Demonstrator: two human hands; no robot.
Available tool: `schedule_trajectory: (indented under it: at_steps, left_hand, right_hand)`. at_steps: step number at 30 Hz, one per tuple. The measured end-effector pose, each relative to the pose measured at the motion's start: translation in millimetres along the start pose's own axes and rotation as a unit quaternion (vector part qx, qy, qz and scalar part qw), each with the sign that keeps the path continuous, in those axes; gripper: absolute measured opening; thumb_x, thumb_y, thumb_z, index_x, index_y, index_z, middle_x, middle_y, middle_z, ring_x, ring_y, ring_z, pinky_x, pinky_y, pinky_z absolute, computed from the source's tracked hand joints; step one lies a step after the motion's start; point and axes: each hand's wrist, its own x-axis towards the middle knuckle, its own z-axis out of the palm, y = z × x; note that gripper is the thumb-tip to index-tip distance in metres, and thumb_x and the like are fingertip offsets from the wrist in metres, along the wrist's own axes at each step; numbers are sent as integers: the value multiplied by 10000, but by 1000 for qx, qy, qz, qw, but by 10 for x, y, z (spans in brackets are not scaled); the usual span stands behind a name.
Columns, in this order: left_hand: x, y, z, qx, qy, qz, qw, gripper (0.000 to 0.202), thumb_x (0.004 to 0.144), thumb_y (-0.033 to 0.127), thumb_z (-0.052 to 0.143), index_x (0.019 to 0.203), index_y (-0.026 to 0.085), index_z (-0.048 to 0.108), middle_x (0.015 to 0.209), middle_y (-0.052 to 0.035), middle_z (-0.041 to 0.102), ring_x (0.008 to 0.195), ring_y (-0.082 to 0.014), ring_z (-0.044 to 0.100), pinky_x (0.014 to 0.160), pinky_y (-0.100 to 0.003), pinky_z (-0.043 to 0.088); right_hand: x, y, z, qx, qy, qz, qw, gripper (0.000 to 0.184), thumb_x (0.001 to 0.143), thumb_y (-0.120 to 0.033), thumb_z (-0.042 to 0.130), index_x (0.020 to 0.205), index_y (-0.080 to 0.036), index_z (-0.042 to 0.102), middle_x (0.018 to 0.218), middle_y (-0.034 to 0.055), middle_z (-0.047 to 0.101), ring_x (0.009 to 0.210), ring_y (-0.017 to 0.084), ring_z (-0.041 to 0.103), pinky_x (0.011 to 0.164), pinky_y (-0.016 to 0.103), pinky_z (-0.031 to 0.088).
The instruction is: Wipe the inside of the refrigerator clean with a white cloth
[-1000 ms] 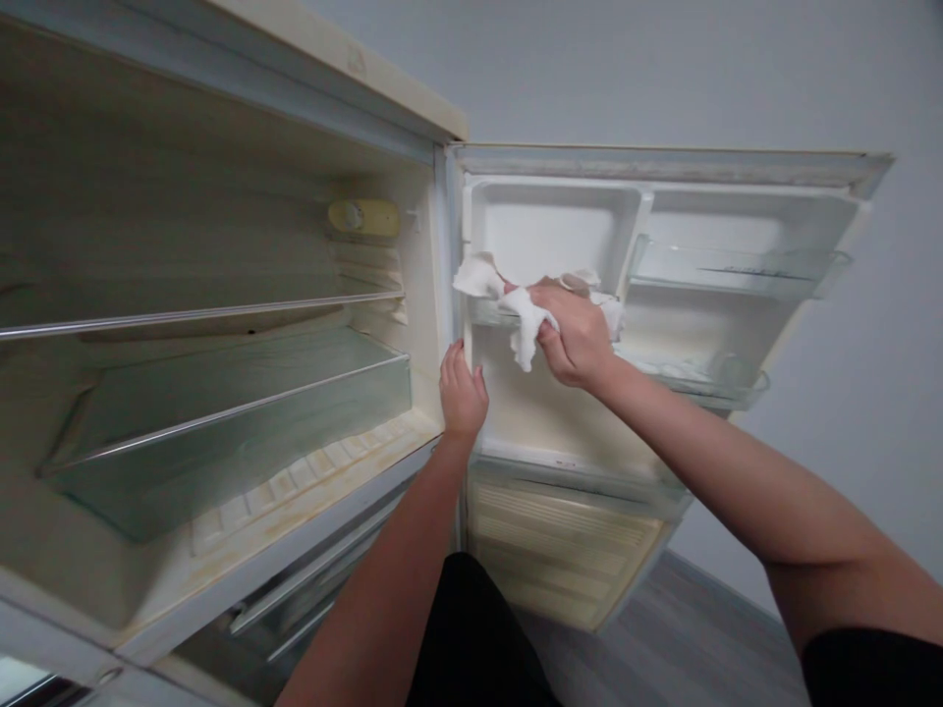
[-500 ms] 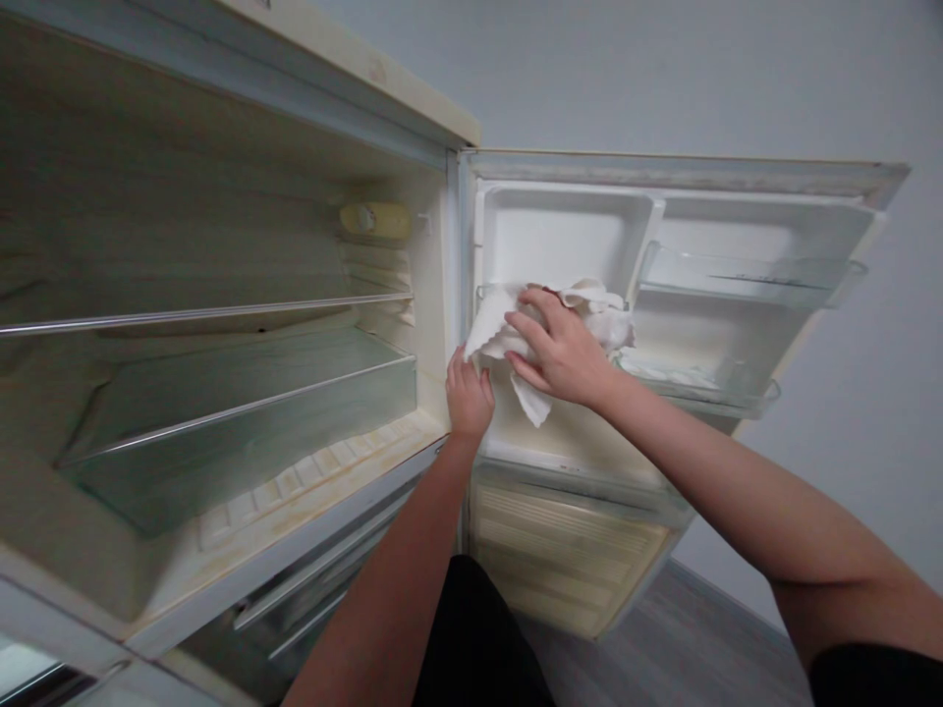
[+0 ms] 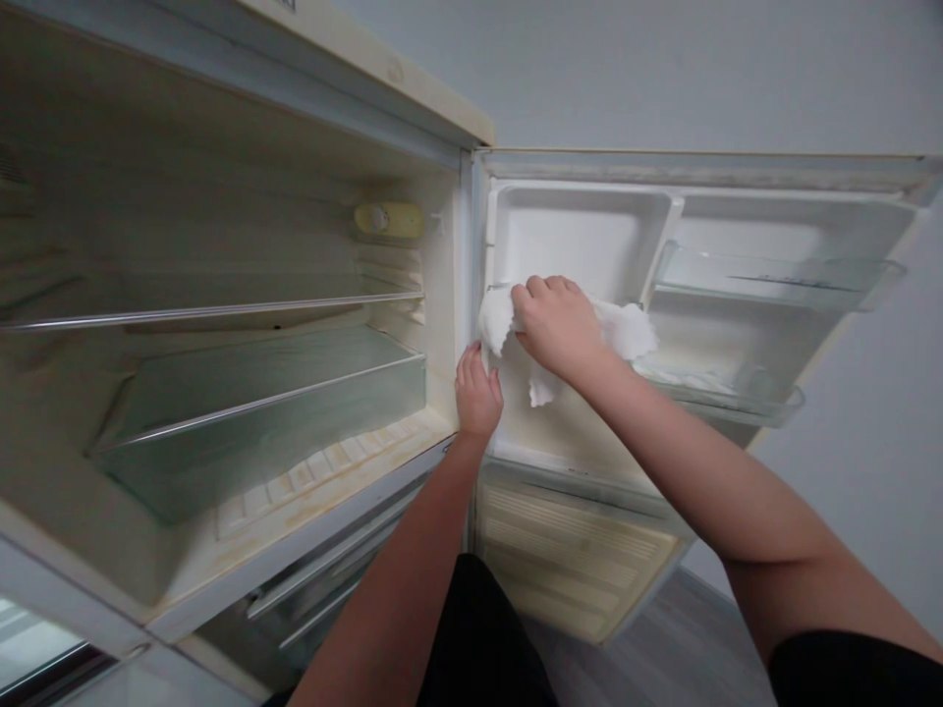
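A crumpled white cloth (image 3: pixel 625 332) with a scalloped edge lies across the middle of the open refrigerator door (image 3: pixel 567 231), and a corner of it hangs down. My right hand (image 3: pixel 558 324) is closed over the cloth, its fingers curled and partly hidden behind it; a shelf rail seems to lie underneath. Lower and to the left, my left hand (image 3: pixel 478 393) rests at the hinge side of the door. Its fingers point up and its thumb stands apart, touching the door's inner edge just below the cloth's left end.
Clear door shelves (image 3: pixel 781 280) sit at the right. Inside the refrigerator are a glass shelf (image 3: pixel 221 309), a clear drawer (image 3: pixel 280 422), a yellowish lamp housing (image 3: pixel 389 220) and a stained floor (image 3: pixel 309 501). Below hangs a yellowed lower door panel (image 3: pixel 575 560).
My right hand has tightened round the cloth, its fingers more curled. The cloth is bunched differently and its hanging corner is shorter. My left hand stays at the door edge. The view has shifted slightly.
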Motion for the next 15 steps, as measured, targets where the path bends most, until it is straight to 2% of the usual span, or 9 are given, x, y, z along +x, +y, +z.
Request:
schedule_trajectory:
  at_steps: [4,8,12,15]
  left_hand:
    - [-3,-48,34,3,2,-6,1000,528,1020,349,339,1440,32,383,1427,-292,508,1443,-322,414,1193,-535,344]
    - [0,-66,28,8,-3,-5,1000,523,1023,362,334,1442,55,390,1420,-273,523,1438,-318,426,1195,-531,345]
    - [0,-37,0,3,0,-3,1000,511,1024,360,337,1441,73,400,1425,-262,523,1435,-310,429,1191,-525,354]
    - [1,7,-28,-4,3,6,1000,498,1024,339,342,1449,84,397,1429,-242,526,1439,-300,422,1194,-510,353]
  right_hand:
    - [60,-101,35,18,-7,3,1000,284,946,-261,535,1179,-106,580,1150,217,613,1042,319,547,846,399,441]
    - [21,-118,34,14,-2,-1,1000,276,957,-251,517,1190,-112,567,1185,220,595,1065,331,534,851,403,416]
    - [-87,-41,23,-3,-1,4,1000,268,955,-220,489,1194,-128,564,1173,208,593,1031,321,532,833,397,397]
    - [-223,101,6,-25,-1,19,1000,270,939,-214,489,1184,-135,569,1142,199,598,999,315,527,807,390,388]
